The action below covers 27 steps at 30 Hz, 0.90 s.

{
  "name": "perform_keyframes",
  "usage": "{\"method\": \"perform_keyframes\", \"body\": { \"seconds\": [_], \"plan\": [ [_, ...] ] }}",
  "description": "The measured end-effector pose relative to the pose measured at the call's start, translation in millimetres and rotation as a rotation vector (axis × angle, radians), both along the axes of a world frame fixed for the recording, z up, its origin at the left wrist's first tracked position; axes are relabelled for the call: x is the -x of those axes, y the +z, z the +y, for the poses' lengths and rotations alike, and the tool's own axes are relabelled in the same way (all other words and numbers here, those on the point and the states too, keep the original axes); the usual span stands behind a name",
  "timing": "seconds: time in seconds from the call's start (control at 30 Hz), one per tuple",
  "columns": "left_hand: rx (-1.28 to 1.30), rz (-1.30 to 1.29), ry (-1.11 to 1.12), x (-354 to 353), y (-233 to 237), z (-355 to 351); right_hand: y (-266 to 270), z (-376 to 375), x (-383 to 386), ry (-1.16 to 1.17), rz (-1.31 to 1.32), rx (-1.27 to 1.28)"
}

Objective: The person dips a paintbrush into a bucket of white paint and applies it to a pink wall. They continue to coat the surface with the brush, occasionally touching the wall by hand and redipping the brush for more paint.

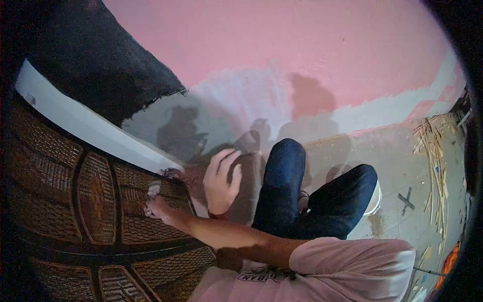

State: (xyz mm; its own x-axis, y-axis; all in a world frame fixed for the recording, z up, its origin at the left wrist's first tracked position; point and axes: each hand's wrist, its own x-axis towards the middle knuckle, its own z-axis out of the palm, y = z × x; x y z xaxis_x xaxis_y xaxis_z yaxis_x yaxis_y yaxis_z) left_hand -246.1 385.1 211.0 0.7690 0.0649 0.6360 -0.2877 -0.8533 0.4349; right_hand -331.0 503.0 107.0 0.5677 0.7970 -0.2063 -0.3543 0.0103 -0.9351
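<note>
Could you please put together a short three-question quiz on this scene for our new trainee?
1. Multiple choice: of these, which is the bare right hand nearest to?
A) the white round container
B) the dark brown woven panel
C) the scattered thin straw-coloured strips

2. True or false: the dark X-shaped mark is on the pale floor.

3. Fill in the blank: on the pink and whitish wall, the large rough-edged patch at the view's upper left is ____ in colour.

Key: 1. B; 2. True; 3. black
</note>
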Motion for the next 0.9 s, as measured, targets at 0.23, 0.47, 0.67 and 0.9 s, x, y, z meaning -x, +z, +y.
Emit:
{"method": "perform_keyframes", "body": {
  "seconds": [0.23,0.47,0.67,0.9],
  "plan": [
    [-0.102,0.059,-0.309,-66.1,-0.8,-56.5,100.3,16.7,-93.7,-0.022,-0.106,-0.210],
    [-0.201,0.229,-0.622,-112.1,-49.5,-70.6,168.7,-216.8,-196.8,-0.287,-0.445,-0.467],
    [0.091,0.342,-0.722,-121.4,-30.8,-87.6,128.4,-479.3,-208.3,-1.059,-0.713,0.026],
    [0.711,0.565,-1.085,-165.4,-51.0,-137.4,-11.5,-688.1,-101.3,-1.623,-0.597,0.533]
  ]
}}
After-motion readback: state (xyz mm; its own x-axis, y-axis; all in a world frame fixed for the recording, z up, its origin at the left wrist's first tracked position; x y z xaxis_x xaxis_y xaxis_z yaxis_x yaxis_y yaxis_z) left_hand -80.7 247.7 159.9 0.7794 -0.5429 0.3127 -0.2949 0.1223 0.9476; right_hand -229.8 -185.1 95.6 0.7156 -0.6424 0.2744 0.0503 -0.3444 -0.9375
